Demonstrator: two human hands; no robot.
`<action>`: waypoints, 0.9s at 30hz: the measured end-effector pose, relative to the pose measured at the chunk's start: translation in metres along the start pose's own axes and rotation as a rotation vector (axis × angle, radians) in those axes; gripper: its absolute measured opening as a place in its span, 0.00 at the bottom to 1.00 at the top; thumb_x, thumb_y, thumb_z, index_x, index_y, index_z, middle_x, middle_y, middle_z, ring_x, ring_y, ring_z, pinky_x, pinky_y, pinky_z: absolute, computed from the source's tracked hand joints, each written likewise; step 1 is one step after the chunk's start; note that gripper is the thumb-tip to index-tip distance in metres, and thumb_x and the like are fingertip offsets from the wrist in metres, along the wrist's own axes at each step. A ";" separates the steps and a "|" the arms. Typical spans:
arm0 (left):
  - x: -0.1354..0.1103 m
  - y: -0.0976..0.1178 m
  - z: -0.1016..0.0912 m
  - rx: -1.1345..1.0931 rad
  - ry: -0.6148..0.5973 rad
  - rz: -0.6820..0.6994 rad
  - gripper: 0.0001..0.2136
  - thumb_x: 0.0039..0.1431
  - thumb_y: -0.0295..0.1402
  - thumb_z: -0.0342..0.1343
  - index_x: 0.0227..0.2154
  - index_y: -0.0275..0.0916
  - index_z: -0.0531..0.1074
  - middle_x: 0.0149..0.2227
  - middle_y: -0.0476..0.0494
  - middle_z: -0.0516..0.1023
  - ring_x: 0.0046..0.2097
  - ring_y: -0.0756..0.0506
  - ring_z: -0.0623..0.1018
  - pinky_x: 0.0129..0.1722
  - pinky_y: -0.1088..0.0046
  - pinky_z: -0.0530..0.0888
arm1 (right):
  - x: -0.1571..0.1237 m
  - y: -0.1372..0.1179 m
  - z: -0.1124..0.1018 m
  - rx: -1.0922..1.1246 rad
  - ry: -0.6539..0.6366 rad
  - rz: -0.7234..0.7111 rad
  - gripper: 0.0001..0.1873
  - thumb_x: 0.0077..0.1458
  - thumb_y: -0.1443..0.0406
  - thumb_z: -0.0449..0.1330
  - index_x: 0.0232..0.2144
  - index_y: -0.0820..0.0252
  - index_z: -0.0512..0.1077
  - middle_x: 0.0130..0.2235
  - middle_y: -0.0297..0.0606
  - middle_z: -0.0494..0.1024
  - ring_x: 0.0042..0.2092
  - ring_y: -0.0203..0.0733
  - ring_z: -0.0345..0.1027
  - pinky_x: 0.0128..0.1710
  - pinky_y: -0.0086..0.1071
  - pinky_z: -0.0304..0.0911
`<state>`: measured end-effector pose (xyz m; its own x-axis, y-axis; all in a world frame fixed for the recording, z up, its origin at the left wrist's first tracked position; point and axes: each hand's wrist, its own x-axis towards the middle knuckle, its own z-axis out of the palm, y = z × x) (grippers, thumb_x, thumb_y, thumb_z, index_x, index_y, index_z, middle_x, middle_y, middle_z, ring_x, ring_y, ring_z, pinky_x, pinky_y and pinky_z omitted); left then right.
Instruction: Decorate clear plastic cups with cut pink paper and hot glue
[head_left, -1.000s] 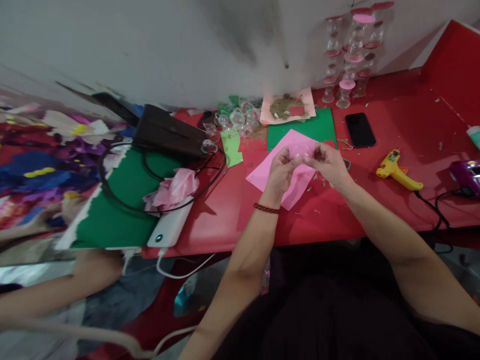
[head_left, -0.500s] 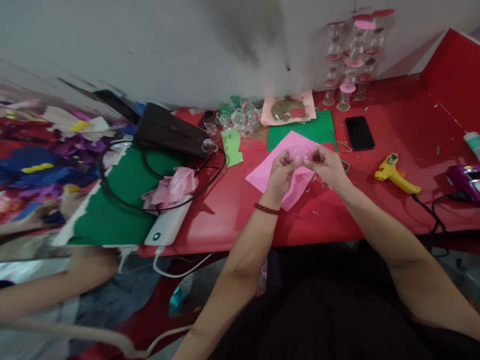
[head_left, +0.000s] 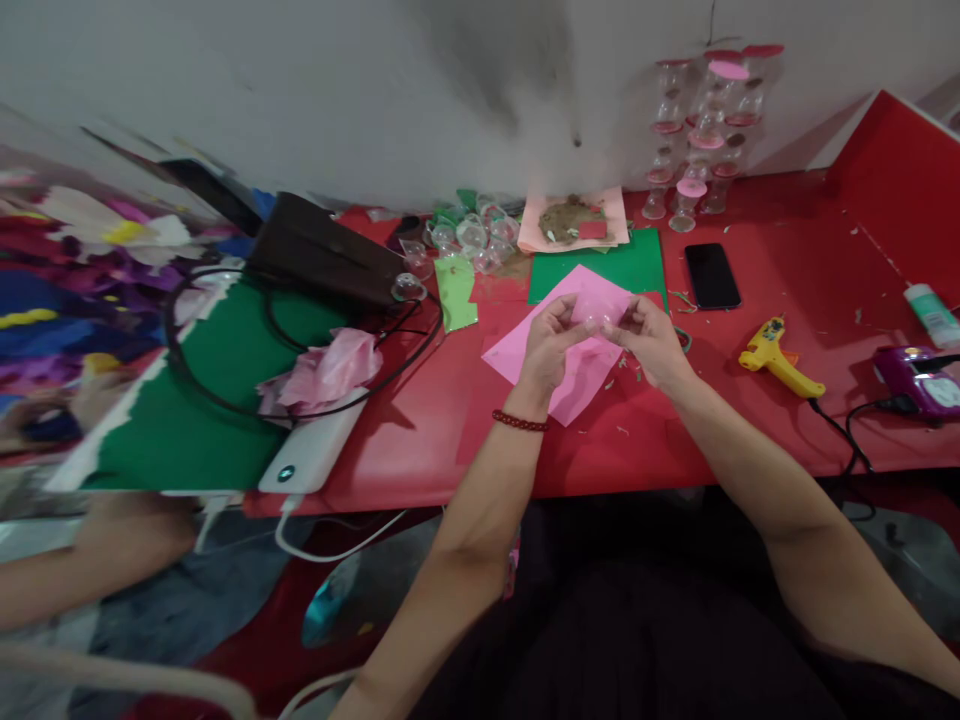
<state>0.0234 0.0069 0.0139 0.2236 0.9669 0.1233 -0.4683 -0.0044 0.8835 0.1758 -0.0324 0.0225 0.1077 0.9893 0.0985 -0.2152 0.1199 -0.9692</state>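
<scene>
My left hand [head_left: 549,348] and my right hand [head_left: 651,342] grip a small clear plastic cup-like piece [head_left: 598,304] from either side, thumbs meeting at its near edge. The pink paper behind tints it, and I cannot make out its exact shape. Beneath it lies a square pink sheet of paper [head_left: 574,395], turned cornerwise on a red sheet [head_left: 502,430]. Small scraps are scattered just right of the pink sheet. A reddish bead bracelet [head_left: 519,421] circles my left wrist.
Right are a phone [head_left: 712,276], a yellow glue gun [head_left: 780,360], a purple corded device [head_left: 916,385] and a bottle [head_left: 930,315]. Behind stand stacked clear cups [head_left: 686,205] and loose cups [head_left: 472,235]. Left lie a brown case [head_left: 330,255], cable and white power bank [head_left: 315,450]. Another person's arm [head_left: 97,550] shows.
The camera view has shifted a little, moving most of the table leftward in the picture. Both hands still hold the clear plastic piece over the pink paper, with little change in grip.
</scene>
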 end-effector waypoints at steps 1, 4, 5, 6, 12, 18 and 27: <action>0.000 -0.001 0.000 -0.013 0.008 -0.006 0.26 0.35 0.34 0.83 0.40 0.42 0.82 0.44 0.48 0.85 0.43 0.49 0.81 0.46 0.72 0.77 | 0.000 0.001 0.001 0.024 0.020 0.012 0.34 0.31 0.51 0.84 0.35 0.52 0.70 0.36 0.30 0.78 0.40 0.39 0.71 0.45 0.36 0.71; 0.001 -0.004 0.000 -0.039 0.028 -0.040 0.28 0.37 0.35 0.82 0.43 0.43 0.79 0.41 0.50 0.83 0.41 0.50 0.81 0.45 0.72 0.77 | -0.001 0.001 0.002 0.070 0.075 0.020 0.37 0.28 0.51 0.84 0.36 0.51 0.69 0.37 0.28 0.77 0.40 0.38 0.71 0.46 0.35 0.71; 0.001 -0.005 -0.001 -0.036 0.028 -0.047 0.28 0.37 0.35 0.82 0.43 0.43 0.79 0.39 0.51 0.83 0.39 0.50 0.80 0.44 0.72 0.77 | -0.001 0.000 0.002 0.064 0.068 0.019 0.36 0.29 0.50 0.84 0.36 0.51 0.69 0.38 0.29 0.78 0.40 0.38 0.71 0.46 0.35 0.71; 0.001 -0.005 -0.003 -0.024 0.022 -0.051 0.28 0.36 0.35 0.83 0.43 0.42 0.78 0.37 0.51 0.82 0.38 0.50 0.80 0.43 0.72 0.77 | -0.001 -0.002 0.002 0.051 0.049 0.018 0.35 0.30 0.50 0.84 0.36 0.51 0.70 0.38 0.29 0.78 0.40 0.39 0.71 0.47 0.36 0.71; 0.000 0.004 -0.007 0.031 -0.040 -0.036 0.28 0.38 0.35 0.82 0.45 0.43 0.79 0.35 0.51 0.81 0.37 0.49 0.79 0.39 0.72 0.76 | 0.002 -0.006 -0.004 -0.035 -0.042 -0.001 0.28 0.37 0.45 0.80 0.34 0.52 0.76 0.36 0.35 0.80 0.41 0.43 0.73 0.48 0.40 0.72; -0.002 0.012 -0.003 -0.001 -0.016 -0.008 0.26 0.42 0.32 0.79 0.46 0.46 0.80 0.34 0.52 0.81 0.33 0.51 0.78 0.31 0.75 0.72 | 0.007 -0.003 -0.010 -0.085 0.043 -0.052 0.17 0.46 0.49 0.72 0.26 0.53 0.74 0.31 0.33 0.77 0.35 0.41 0.71 0.40 0.38 0.72; -0.006 0.007 0.003 -0.005 -0.012 -0.013 0.28 0.43 0.33 0.78 0.49 0.46 0.76 0.37 0.51 0.81 0.37 0.50 0.80 0.40 0.74 0.75 | 0.000 -0.006 -0.005 -0.250 0.070 -0.079 0.06 0.48 0.61 0.61 0.24 0.53 0.68 0.22 0.27 0.65 0.26 0.34 0.61 0.32 0.33 0.62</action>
<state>0.0213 0.0000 0.0207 0.2394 0.9638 0.1175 -0.4695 0.0090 0.8829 0.1820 -0.0335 0.0269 0.1832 0.9686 0.1683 0.0423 0.1632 -0.9857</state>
